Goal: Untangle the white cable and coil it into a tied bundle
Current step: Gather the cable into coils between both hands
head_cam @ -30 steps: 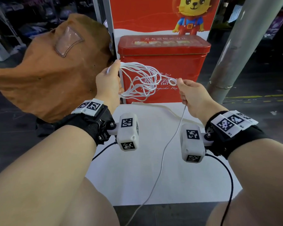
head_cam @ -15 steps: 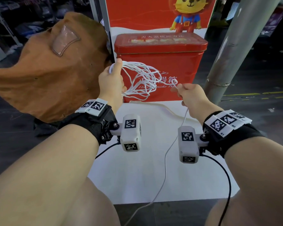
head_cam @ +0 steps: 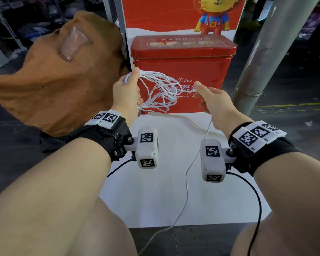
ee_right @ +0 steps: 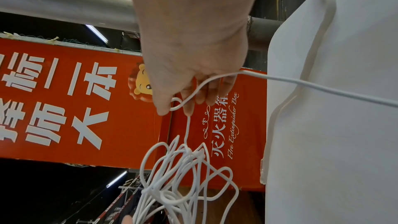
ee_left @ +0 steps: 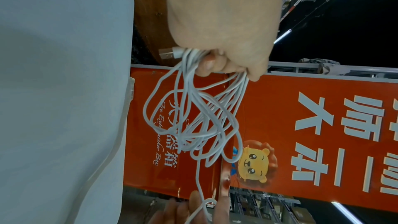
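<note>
Head camera first: the left hand [head_cam: 126, 93] sits at ten o'clock of centre, fist curled tight round a bunch of loops of the thin white cable [head_cam: 161, 93], held up in front of the red metal tin box [head_cam: 183, 58]. The right hand [head_cam: 213, 102], at two o'clock, pinches a single strand running out of the snarl, and the free tail drops past the wrist toward six o'clock, over the white sheet of board [head_cam: 155, 196] and off its near edge. A brown cloth bag [head_cam: 50, 78] slumps at nine o'clock.

Left wrist view: the fingers [ee_left: 217, 67] clamp many loops at twelve o'clock, a metal-tipped USB plug [ee_left: 170, 53] poking out beside them, the knot hanging below toward six.

Right wrist view: thumb and forefinger nip a small bend of cable [ee_right: 183, 103], the other fingers loosely curled; the snarl hangs at six o'clock, the tail shoots away to three.

The danger, to my eye: pull that strand hard and the crossing loops cinch into a tighter knot. And if the left fist slackens, the gathered loops could spill.
</note>
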`<state>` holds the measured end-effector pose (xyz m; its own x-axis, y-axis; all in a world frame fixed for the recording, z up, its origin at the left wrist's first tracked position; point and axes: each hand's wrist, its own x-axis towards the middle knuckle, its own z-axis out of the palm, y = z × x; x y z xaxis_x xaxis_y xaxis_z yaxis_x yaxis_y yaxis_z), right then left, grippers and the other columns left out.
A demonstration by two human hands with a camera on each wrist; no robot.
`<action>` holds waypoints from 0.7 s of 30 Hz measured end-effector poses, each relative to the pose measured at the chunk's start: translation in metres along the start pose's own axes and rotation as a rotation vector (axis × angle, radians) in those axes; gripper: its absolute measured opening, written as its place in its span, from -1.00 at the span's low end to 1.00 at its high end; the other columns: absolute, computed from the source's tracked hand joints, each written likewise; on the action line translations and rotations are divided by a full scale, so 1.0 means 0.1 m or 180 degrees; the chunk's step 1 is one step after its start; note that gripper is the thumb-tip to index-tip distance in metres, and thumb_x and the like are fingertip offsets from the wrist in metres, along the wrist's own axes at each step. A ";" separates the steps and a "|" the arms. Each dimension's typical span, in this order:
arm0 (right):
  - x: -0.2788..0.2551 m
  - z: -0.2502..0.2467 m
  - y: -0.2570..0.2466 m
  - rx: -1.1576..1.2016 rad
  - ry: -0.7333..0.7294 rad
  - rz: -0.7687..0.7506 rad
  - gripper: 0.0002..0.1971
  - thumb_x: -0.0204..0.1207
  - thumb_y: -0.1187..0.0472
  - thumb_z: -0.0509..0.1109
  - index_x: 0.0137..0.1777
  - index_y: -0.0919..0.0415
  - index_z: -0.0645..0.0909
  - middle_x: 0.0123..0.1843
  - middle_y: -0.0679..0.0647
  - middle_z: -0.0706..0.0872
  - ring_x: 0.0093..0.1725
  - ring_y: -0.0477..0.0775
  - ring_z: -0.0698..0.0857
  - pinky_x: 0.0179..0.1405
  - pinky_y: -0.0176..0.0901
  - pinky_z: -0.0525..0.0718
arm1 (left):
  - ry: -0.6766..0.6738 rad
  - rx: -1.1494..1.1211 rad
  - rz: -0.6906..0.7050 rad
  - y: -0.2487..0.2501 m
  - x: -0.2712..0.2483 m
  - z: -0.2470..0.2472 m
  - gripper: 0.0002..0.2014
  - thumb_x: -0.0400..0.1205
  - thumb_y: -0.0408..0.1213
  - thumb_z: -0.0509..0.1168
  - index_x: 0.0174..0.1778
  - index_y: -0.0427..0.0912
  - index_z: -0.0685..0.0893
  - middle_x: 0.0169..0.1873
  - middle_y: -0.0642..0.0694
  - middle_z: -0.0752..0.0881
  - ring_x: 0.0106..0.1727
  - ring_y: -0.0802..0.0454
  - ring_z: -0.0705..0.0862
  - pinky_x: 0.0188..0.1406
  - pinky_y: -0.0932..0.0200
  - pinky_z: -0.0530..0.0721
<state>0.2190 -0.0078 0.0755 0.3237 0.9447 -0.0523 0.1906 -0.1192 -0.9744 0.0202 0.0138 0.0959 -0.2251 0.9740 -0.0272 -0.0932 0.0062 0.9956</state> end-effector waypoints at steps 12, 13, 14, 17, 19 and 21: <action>-0.01 -0.06 -0.03 0.0235 0.0066 -0.0389 -0.76 0.70 0.10 0.17 0.07 0.15 0.66 -0.18 0.07 0.83 -0.59 -0.08 0.49 -0.53 -0.29 0.52 | -0.0246 -0.0062 -0.0007 -0.07 0.02 0.03 -0.82 0.69 -0.07 0.26 -0.18 -0.04 0.59 -0.56 -0.01 0.27 -0.58 0.13 0.22 -0.61 0.26 0.28; 0.00 -0.06 -0.02 0.0174 0.0036 -0.0380 -0.74 0.72 0.11 0.14 0.08 0.17 0.64 -0.19 0.08 0.82 -0.59 -0.08 0.52 -0.52 -0.29 0.56 | -0.0241 -0.0067 -0.0008 -0.07 0.03 0.03 -0.82 0.69 -0.07 0.26 -0.17 -0.05 0.59 -0.57 -0.01 0.27 -0.58 0.13 0.22 -0.62 0.26 0.28; -0.01 -0.05 -0.02 0.0147 0.0004 -0.0351 -0.72 0.73 0.12 0.10 0.08 0.21 0.63 -0.20 0.08 0.82 -0.57 -0.08 0.59 -0.49 -0.28 0.62 | -0.0236 -0.0069 -0.0009 -0.07 0.03 0.03 -0.82 0.69 -0.06 0.26 -0.16 -0.05 0.60 -0.57 -0.01 0.27 -0.59 0.14 0.22 -0.62 0.26 0.29; -0.01 -0.05 -0.03 0.0439 -0.0069 -0.0193 -0.69 0.75 0.16 0.07 -0.04 0.25 0.61 -0.22 0.14 0.81 -0.32 0.02 0.80 -0.25 -0.22 0.77 | -0.0256 -0.0067 -0.0022 -0.08 0.04 0.03 -0.83 0.69 -0.05 0.26 -0.13 -0.05 0.61 -0.60 0.01 0.28 -0.60 0.14 0.22 -0.61 0.26 0.28; 0.00 -0.05 -0.03 0.0716 -0.0062 -0.0157 -0.71 0.74 0.19 0.11 -0.07 0.27 0.61 -0.16 0.19 0.81 -0.17 0.08 0.83 -0.12 -0.16 0.79 | -0.0278 -0.0078 -0.0013 -0.08 0.04 0.02 -0.82 0.69 -0.06 0.26 -0.15 -0.05 0.60 -0.64 0.04 0.29 -0.62 0.15 0.22 -0.62 0.26 0.27; 0.02 -0.05 -0.02 0.0905 -0.0039 -0.0208 -0.79 0.71 0.23 0.18 -0.04 0.28 0.62 -0.08 0.21 0.80 -0.07 0.07 0.82 -0.01 -0.13 0.78 | -0.0289 -0.0068 0.0005 -0.08 0.04 0.02 -0.82 0.69 -0.06 0.26 -0.17 -0.05 0.59 -0.67 0.06 0.29 -0.64 0.16 0.22 -0.62 0.26 0.27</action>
<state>0.2238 -0.0077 0.0780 0.3078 0.9514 0.0118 -0.0573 0.0309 -0.9979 0.0220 0.0176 0.0875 -0.1364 0.9905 -0.0163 -0.1138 0.0007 0.9935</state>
